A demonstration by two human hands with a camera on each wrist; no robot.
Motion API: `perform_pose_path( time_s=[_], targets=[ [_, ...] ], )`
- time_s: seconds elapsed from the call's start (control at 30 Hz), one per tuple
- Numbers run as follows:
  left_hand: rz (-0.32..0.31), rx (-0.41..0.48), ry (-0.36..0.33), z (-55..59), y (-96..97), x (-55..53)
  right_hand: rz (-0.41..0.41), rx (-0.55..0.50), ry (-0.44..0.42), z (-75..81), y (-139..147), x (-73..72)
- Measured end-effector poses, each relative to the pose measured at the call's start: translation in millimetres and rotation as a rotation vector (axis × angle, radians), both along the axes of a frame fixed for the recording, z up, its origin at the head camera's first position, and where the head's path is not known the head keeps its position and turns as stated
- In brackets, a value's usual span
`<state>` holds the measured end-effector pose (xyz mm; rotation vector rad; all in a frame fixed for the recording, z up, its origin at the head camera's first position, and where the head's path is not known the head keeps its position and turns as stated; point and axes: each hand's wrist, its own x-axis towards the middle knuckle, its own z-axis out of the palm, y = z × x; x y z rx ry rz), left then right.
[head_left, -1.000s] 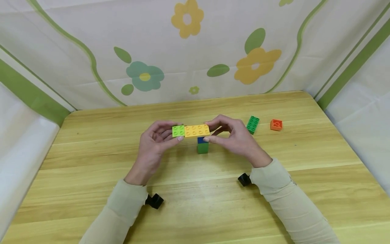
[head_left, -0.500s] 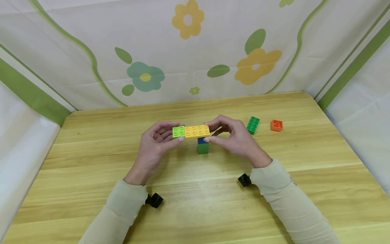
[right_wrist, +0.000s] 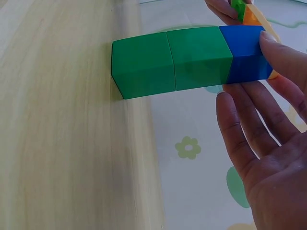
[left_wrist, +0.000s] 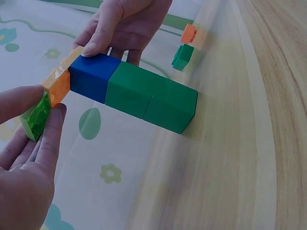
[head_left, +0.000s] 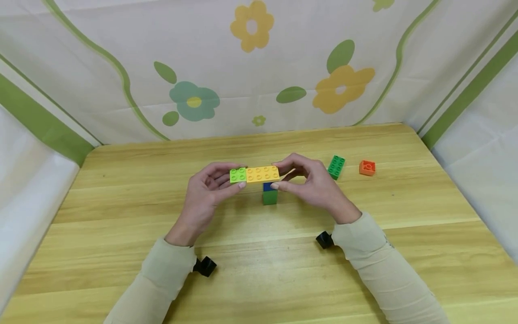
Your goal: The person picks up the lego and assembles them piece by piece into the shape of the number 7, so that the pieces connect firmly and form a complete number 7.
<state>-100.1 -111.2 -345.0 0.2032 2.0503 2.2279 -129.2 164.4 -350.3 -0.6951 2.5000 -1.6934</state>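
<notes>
A toy building-block tower stands upright on the table, made of two stacked green blocks [left_wrist: 132,90] and a blue block [right_wrist: 245,53]. Across its top lies a yellow brick [head_left: 262,174] that juts out to the left. At the yellow brick's left end is a lime green brick [head_left: 238,175], studs up. My left hand [head_left: 202,193] pinches this lime brick between thumb and fingers. My right hand [head_left: 309,182] holds the tower's top, its thumb on the blue block right below the yellow brick. The index finger is at the yellow brick's far right corner.
A dark green brick [head_left: 336,167] and an orange-red brick [head_left: 367,168] lie on the wooden table [head_left: 259,279], right of the right hand. The orange-red one shows its hollow underside. A flowered cloth [head_left: 133,45] hangs behind the table. Black wrist cameras protrude inward from both cuffs.
</notes>
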Motion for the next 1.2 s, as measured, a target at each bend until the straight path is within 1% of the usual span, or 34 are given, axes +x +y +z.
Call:
perform_pose_path(
  time_s=[0.3, 0.53, 0.7, 0.83, 1.07, 1.2],
  targets=[
    [-0.022, 0.004, 0.008, 0.7, 2.2, 1.9, -0.012, -0.001, -0.008, -2.9, 0.6, 1.4],
    [-0.006, 0.023, 0.014, 0.1, 4.3, 1.9, -0.008, -0.007, -0.005, -3.1, -0.2, 0.9],
    [-0.007, 0.029, 0.016, 1.1, 3.7, 1.6, -0.006, 0.000, -0.006, -1.4, -1.2, 0.3],
    [-0.007, 0.011, 0.012, 2.7, 3.9, 0.7, -0.002, 0.000, -0.007, -0.9, -1.3, -0.1],
    [-0.011, -0.028, 0.022, 4.8, 4.1, -1.7, -0.002, -0.006, -0.011, -2.1, -0.7, -0.4],
    [-0.020, -0.032, 0.017, 5.2, 4.5, -2.9, -0.003, -0.005, -0.010, -2.5, -0.5, -0.2]
  ],
)
